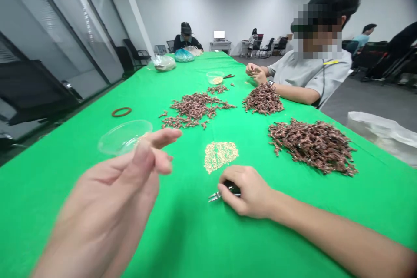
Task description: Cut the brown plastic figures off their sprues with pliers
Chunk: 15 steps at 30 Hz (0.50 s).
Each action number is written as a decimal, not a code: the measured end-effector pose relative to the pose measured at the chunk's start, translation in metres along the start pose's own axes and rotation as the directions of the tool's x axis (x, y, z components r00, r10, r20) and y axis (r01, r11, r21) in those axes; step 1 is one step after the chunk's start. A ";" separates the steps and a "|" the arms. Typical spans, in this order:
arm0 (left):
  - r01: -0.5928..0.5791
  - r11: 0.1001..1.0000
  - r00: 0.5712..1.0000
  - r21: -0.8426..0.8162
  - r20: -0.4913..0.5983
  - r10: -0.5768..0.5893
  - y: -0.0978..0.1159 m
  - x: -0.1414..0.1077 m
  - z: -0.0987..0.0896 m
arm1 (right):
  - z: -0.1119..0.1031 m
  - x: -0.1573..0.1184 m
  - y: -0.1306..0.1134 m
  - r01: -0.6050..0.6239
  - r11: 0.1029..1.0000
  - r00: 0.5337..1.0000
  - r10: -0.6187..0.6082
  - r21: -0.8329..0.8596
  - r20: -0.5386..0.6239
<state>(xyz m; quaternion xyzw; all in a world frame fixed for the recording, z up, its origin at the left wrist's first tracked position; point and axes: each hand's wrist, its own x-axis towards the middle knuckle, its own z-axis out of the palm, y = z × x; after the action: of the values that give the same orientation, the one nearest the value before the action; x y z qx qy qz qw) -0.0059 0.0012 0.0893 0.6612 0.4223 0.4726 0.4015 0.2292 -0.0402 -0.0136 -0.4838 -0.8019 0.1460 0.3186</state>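
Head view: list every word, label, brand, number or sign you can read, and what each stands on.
None readable anywhere.
Small bright yellow strip on the grey short-sleeved shirt: no lettering can be made out.
Lit white monitor screen at the back: too small to read.
Dark-handled silver pliers under the right hand: no legible marking.
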 end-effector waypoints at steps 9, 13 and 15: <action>0.023 0.969 0.999 0.246 -0.029 -0.016 -0.065 0.026 -0.043 | 0.000 -0.003 -0.001 -0.019 0.999 0.999 0.017 0.036 0.034; 0.039 0.901 0.999 0.432 -0.051 -0.019 -0.096 0.030 -0.082 | 0.001 -0.005 -0.001 -0.014 0.999 0.998 0.011 0.047 0.057; 0.059 0.852 0.997 0.520 -0.064 -0.030 -0.099 0.030 -0.100 | 0.001 -0.007 0.000 -0.022 0.999 0.997 0.019 0.046 0.078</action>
<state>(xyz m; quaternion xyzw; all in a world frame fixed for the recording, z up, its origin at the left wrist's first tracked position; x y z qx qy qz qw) -0.1145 0.0741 0.0289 0.7223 0.5603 0.3488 0.2067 0.2309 -0.0463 -0.0176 -0.4784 -0.8050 0.1868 0.2969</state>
